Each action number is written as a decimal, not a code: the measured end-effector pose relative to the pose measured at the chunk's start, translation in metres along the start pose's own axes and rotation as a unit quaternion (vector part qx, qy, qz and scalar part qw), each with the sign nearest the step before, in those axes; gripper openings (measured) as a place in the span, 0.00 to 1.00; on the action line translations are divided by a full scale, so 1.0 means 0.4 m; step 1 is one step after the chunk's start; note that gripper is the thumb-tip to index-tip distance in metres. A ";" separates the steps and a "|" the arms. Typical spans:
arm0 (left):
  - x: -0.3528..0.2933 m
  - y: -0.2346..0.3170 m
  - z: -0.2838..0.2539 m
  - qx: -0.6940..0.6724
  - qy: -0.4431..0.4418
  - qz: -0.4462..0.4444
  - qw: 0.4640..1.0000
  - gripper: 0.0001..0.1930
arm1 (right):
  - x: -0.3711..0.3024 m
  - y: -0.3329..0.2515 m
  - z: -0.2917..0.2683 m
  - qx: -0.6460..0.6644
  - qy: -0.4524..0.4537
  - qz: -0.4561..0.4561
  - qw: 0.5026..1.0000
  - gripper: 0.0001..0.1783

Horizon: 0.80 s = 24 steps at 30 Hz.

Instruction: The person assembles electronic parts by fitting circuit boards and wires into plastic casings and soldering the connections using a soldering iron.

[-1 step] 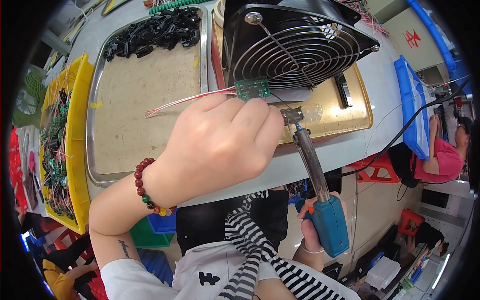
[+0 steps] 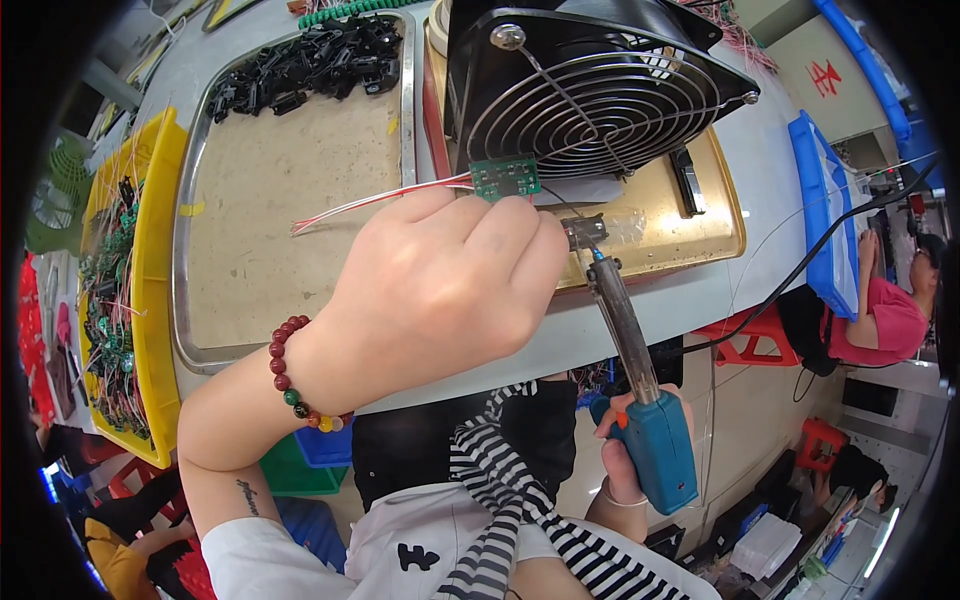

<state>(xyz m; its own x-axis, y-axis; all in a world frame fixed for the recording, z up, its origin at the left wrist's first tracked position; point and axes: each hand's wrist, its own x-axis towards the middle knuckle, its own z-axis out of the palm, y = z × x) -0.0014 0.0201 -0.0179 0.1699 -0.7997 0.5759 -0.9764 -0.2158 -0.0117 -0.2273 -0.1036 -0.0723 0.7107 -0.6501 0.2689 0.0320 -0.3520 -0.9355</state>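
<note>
My left hand (image 2: 450, 270) is closed, its knuckles toward me, around a small green circuit board (image 2: 505, 179) that shows above the fingers. Red and white wires (image 2: 385, 194) trail from the board to the left. What the fingertips do is hidden behind the hand. My right hand (image 2: 622, 462) grips the blue handle of a soldering gun (image 2: 655, 450), which points up and away from me. Its tip meets or nearly meets a small black part (image 2: 586, 231) on the gold tray (image 2: 715, 235), beside my left fingers; I cannot tell whether they touch.
A black fan with a wire guard (image 2: 600, 125) stands just beyond my hands. To the left lies a metal tray (image 2: 280, 220) with a heap of black parts (image 2: 310, 65). A yellow bin (image 2: 155, 300) holds wired boards. Black cable (image 2: 800, 265) runs at right; other people sit farther off.
</note>
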 end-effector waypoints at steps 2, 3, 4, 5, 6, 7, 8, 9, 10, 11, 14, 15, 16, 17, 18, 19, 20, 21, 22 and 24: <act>-0.001 -0.002 0.000 -0.001 -0.002 0.002 1.000 0.11 | -0.007 0.008 0.002 0.015 0.007 -0.014 1.000 0.13; -0.001 -0.002 0.001 0.001 0.000 0.006 1.000 0.11 | -0.012 0.013 0.003 0.031 0.014 -0.027 0.999 0.14; -0.001 -0.002 0.001 0.003 0.002 0.009 1.000 0.11 | -0.019 0.015 -0.001 0.031 0.013 -0.027 0.999 0.14; 0.000 -0.002 0.001 0.003 0.001 0.008 1.000 0.11 | -0.028 0.017 -0.007 0.042 0.014 -0.009 0.999 0.16; 0.001 -0.002 0.000 0.003 0.003 0.010 1.000 0.11 | -0.033 0.019 -0.011 0.054 0.015 0.009 0.998 0.18; 0.002 -0.002 0.002 0.002 0.005 0.013 1.000 0.11 | -0.035 0.024 -0.014 0.053 0.016 0.009 0.998 0.18; 0.002 -0.002 0.003 0.002 0.005 0.013 1.000 0.11 | -0.036 0.029 -0.018 0.055 0.013 0.006 0.998 0.20; 0.001 -0.002 0.003 -0.001 0.003 0.012 1.000 0.11 | -0.037 0.031 -0.019 0.057 0.011 0.002 0.998 0.21; 0.000 -0.002 0.004 -0.004 0.000 0.010 1.000 0.11 | -0.036 0.033 -0.019 0.057 0.011 0.002 0.998 0.21; 0.000 -0.002 0.004 -0.004 0.000 0.010 1.000 0.11 | -0.036 0.034 -0.018 0.061 0.010 0.005 0.998 0.21; 0.002 0.000 0.003 0.005 -0.002 0.010 1.000 0.12 | -0.038 0.036 -0.019 0.075 0.012 0.014 0.997 0.22; 0.002 0.000 0.004 0.002 -0.001 0.010 1.000 0.12 | -0.039 0.038 -0.019 0.084 0.014 0.021 0.996 0.22; 0.002 -0.001 0.004 -0.001 0.000 0.009 1.000 0.12 | -0.040 0.040 -0.020 0.085 0.014 0.021 0.996 0.22; 0.001 -0.001 0.004 -0.001 0.000 0.009 1.000 0.12 | -0.040 0.043 -0.021 0.084 0.010 0.018 0.996 0.22; 0.001 -0.002 0.003 -0.002 0.000 0.009 1.000 0.12 | -0.040 0.044 -0.022 0.083 0.005 0.015 0.996 0.22; 0.001 -0.002 0.003 -0.003 0.001 0.009 1.000 0.12 | -0.041 0.044 -0.022 0.083 0.006 0.015 0.996 0.22; 0.002 -0.002 0.003 -0.003 0.001 0.009 1.000 0.12 | -0.042 0.043 -0.022 0.086 0.008 0.021 0.996 0.23; 0.002 -0.001 0.003 -0.003 0.003 0.008 1.000 0.12 | -0.043 0.042 -0.021 0.089 0.010 0.027 0.996 0.23; 0.002 0.000 0.003 -0.003 0.004 0.006 1.000 0.12 | -0.044 0.044 -0.022 0.089 0.010 0.027 0.996 0.23; 0.000 -0.001 0.003 0.001 0.002 0.008 1.000 0.12 | -0.045 0.051 -0.024 0.091 0.006 0.019 0.996 0.24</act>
<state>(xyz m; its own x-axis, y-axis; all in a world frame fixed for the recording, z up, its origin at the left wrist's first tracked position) -0.0008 0.0195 -0.0186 0.1540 -0.8008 0.5788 -0.9788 -0.2039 -0.0216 -0.2461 -0.1054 -0.0941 0.7053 -0.6694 0.2336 0.1328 -0.1989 -0.9710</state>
